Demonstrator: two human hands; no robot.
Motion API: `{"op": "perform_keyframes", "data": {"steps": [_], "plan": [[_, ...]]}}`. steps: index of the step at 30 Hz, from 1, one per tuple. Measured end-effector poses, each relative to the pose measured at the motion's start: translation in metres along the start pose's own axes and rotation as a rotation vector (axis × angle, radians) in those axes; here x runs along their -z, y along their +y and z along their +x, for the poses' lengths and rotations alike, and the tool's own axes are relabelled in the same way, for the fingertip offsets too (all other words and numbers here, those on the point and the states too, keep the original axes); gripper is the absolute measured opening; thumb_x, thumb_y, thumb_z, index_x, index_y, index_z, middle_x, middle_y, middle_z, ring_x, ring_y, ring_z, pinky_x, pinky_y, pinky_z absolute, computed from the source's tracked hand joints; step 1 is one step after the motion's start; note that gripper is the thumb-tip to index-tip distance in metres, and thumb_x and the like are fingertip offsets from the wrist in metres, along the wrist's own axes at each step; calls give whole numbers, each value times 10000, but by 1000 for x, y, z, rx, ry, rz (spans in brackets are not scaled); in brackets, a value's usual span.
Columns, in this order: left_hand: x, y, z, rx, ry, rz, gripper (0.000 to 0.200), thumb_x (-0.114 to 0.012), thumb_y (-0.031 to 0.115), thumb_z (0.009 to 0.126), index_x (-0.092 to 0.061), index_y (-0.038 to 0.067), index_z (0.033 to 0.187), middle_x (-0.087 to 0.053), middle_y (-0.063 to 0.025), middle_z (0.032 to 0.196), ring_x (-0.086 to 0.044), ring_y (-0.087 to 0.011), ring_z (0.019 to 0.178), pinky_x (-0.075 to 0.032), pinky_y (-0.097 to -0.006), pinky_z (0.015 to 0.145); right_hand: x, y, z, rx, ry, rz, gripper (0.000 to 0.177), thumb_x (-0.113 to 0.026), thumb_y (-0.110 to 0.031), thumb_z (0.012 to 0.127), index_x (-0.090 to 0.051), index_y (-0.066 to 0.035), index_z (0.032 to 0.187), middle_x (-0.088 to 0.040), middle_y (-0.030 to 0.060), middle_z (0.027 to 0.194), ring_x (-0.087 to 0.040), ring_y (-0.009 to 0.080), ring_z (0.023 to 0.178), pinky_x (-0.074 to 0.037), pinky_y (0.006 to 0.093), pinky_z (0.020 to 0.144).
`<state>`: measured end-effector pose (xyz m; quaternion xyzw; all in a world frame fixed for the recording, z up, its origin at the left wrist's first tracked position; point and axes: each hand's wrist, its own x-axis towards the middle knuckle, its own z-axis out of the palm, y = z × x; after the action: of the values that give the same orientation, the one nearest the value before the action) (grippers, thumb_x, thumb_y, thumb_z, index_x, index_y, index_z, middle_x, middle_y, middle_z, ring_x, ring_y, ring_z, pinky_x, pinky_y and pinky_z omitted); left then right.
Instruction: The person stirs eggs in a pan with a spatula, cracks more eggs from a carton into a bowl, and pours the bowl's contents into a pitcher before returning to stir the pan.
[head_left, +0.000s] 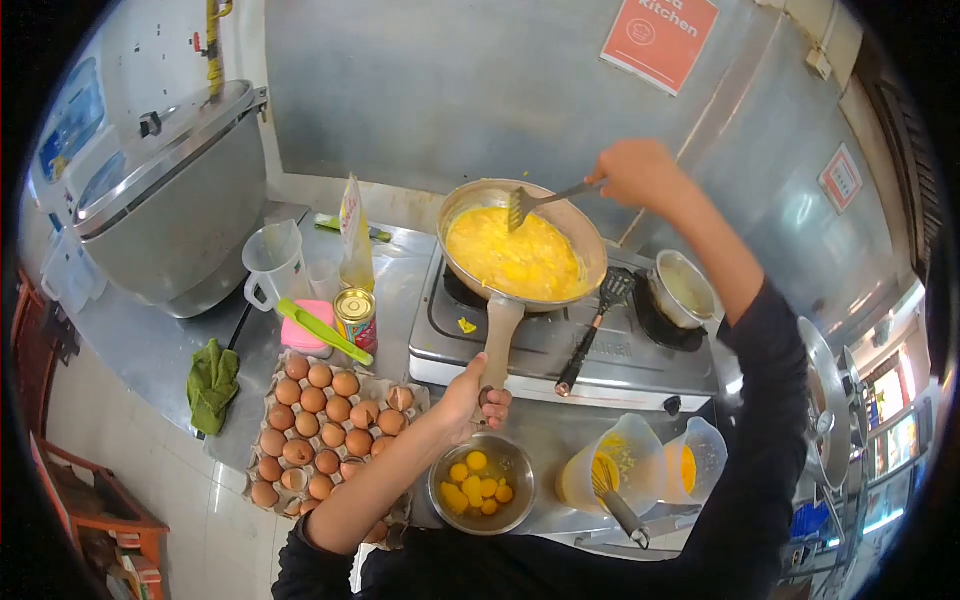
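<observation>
My left hand [467,398] is wrapped round the beige handle of a frying pan [592,243], which sits on the left burner of a gas stove [450,350]. Yellow, partly set egg [520,262] covers the bottom of the pan. Above the stove, my right hand [637,172] grips a slotted spatula [519,207] whose head touches the egg near the pan's far side. Just below my left hand stands a steel bowl [522,505] with several raw yolks. A carton of brown eggs [330,407], some of them cracked shells, lies beside my left forearm.
A second spatula [585,345] rests across the stove, beside a small pot [683,290]. Two plastic jugs [640,450], one with a whisk [622,510], stand at front right. At left are a can [357,322], a measuring jug [275,260] and a green cloth [212,385].
</observation>
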<state>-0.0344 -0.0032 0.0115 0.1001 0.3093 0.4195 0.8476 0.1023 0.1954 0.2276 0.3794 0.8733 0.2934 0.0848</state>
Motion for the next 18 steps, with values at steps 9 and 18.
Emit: {"op": "perform_keyframes", "data": {"steps": [9,18], "plan": [[2,-4,-1,-64,-41,-56,358,-274,477,852,-368,132,849,-296,60,539,-271,-41,403,-260,-190,390,73,-34,23,-169,-696,-358,174,-649,-241,630,-662,-138,770,-628,37,729,-591,211,723,-449,331,607],[6,-9,5,-97,-85,-144,359,-228,449,880,-310,119,994,-309,35,549,-297,-63,407,-300,-214,400,-10,-105,51,-126,-548,-355,144,-542,-174,679,-643,-149,779,-613,-11,745,-585,150,679,-442,274,500]]}}
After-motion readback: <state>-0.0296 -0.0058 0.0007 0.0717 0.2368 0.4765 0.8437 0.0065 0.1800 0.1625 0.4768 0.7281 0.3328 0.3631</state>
